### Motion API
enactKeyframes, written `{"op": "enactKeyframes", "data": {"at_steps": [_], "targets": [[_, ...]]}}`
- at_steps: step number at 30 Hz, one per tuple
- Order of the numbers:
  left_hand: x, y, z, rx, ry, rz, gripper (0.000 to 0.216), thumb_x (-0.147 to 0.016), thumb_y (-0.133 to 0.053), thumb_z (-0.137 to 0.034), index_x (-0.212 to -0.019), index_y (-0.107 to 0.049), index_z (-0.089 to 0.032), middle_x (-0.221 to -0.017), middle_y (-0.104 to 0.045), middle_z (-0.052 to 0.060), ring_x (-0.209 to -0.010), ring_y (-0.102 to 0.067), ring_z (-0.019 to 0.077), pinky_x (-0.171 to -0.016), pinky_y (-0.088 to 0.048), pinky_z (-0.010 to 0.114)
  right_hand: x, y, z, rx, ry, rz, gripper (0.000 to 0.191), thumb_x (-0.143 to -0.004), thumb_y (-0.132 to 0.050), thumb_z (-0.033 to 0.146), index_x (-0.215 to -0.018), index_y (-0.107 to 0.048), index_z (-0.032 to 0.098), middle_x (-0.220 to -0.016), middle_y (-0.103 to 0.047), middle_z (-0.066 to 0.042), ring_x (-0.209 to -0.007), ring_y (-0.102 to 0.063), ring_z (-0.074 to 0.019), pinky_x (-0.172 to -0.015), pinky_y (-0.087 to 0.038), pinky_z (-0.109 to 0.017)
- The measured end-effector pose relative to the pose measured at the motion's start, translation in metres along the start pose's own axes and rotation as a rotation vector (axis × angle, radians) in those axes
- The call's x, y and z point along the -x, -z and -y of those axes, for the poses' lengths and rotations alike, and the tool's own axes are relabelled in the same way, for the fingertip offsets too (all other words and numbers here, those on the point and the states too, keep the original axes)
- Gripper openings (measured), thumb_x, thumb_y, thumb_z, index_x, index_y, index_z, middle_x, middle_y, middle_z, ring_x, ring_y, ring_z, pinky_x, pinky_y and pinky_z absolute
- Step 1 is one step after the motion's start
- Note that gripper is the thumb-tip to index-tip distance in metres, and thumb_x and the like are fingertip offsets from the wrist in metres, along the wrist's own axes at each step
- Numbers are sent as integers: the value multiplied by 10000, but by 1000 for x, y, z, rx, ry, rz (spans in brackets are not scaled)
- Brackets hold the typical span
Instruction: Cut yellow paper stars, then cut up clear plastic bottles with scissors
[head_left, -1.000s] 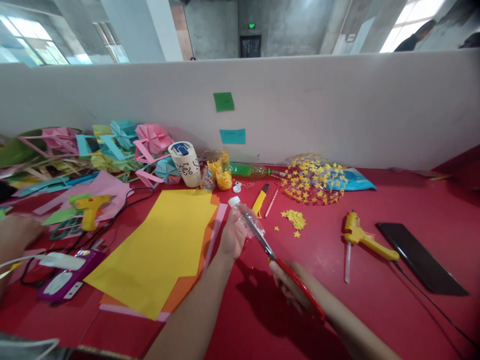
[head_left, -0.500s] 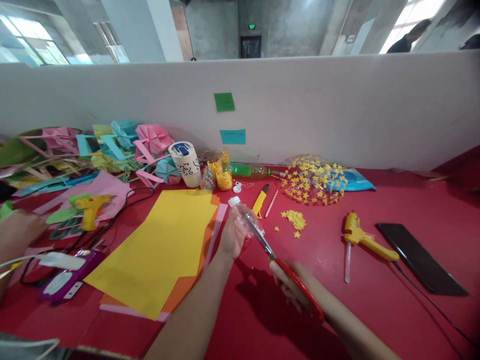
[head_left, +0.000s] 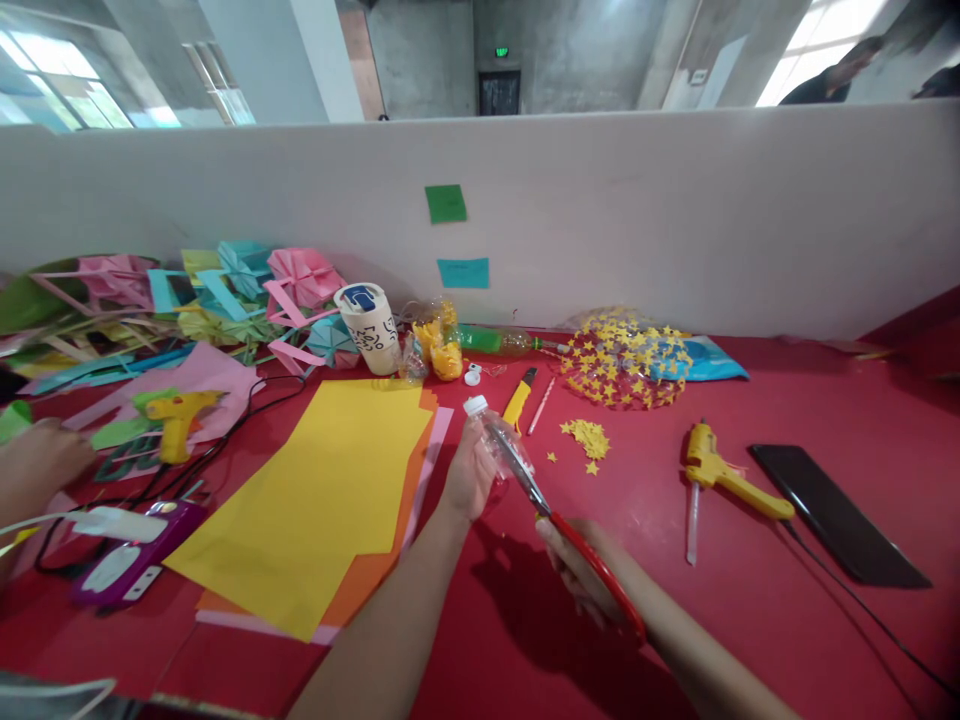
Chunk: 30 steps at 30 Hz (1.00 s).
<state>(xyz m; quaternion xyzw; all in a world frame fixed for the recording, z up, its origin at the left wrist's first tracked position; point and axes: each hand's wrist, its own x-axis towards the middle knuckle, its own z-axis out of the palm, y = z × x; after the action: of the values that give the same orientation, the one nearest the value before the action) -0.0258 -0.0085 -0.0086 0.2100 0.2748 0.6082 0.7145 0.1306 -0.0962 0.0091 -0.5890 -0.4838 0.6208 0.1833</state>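
My left hand is closed round a clear plastic bottle piece with a white cap, held above the red table. My right hand grips the red handles of a pair of scissors. Their metal blades lie against the clear plastic near the cap; whether they cut into it I cannot make out. Just beyond sit a yellow utility knife and a striped pink stick. A small pile of yellow stars lies to the right of the bottle piece.
Yellow paper sheets lie left, a glue gun and black tablet-like slab right. Behind are a white cup, green bottle and star-covered clear dome. At far left, another person's hand is near a second glue gun.
The capped bottle piece and my left hand have shifted slightly right and down. The scissors stay against the plastic, and the whole view has drifted a little.
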Motion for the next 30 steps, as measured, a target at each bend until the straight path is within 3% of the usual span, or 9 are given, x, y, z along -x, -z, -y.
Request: {"op": "enactKeyframes", "data": {"at_steps": [12, 19, 30], "targets": [[2, -3, 4, -73, -50, -16, 269, -795, -686, -408, -932, -614, -187, -886, -694, 39, -930, -667, 204, -839, -492, 317, -5, 0, -5, -100, 36, 36, 627, -732, -441, 846, -678, -434, 221, -374, -346, 130, -250, -317, -46, -299, -298, -172], [2, -5, 7, -75, -99, -50, 255, -776, -704, -366, -946, -612, -201, -912, -676, 20, -944, -649, 190, -871, -475, 313, -1, 0, 2, -73, 68, 36, 606, -760, -423, 822, -655, -414, 225, -329, -339, 128, -239, -333, -54, -342, -368, -189], [1, -2, 6, -132, -85, 26, 246, -835, -638, -402, -971, -603, -200, -939, -683, 44, -944, -649, 204, -827, -479, 312, 2, 2, 4, -42, 11, 12, 608, -719, -470, 830, -624, -396, 234, -343, -325, 123, -241, -343, -58, -295, -323, -180]]}}
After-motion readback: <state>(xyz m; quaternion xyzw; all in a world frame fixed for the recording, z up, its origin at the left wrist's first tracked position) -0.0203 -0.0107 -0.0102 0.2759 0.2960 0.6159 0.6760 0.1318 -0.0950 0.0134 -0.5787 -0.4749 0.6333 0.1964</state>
